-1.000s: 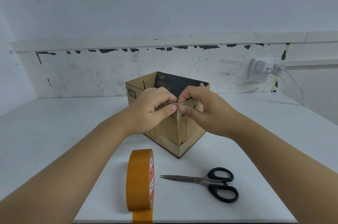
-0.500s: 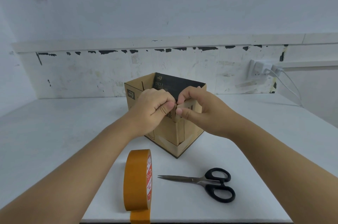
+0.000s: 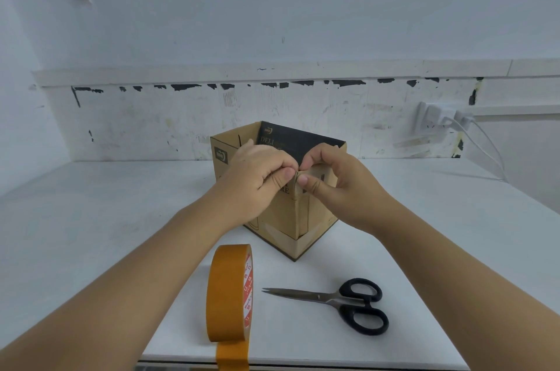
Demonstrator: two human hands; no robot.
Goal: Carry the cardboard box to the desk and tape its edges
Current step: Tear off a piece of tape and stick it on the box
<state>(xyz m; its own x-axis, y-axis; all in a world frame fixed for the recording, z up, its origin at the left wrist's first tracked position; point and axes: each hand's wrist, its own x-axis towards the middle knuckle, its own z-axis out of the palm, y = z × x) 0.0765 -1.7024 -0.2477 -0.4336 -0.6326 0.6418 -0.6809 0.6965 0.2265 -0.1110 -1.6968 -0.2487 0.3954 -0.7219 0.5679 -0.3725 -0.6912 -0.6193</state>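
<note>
An open-topped cardboard box (image 3: 315,219) stands on the white desk (image 3: 121,219) with one corner towards me. Clear tape runs down that near corner edge and along the bottom edges. My left hand (image 3: 257,179) and my right hand (image 3: 336,179) meet at the top of the near corner, fingers curled over the rim and thumbs pressing the tape there on the outside. A roll of orange-brown tape (image 3: 228,295) stands on edge near the desk's front, its loose end hanging over the edge.
Black-handled scissors (image 3: 342,304) lie to the right of the tape roll, blades pointing left. A wall socket with a white plug and cable (image 3: 445,120) is at the back right. The desk's front edge runs just below the tape roll.
Both hands have stayed at the box's near top corner, with the thumbs shifting slightly on the tape. The view has moved a little.
</note>
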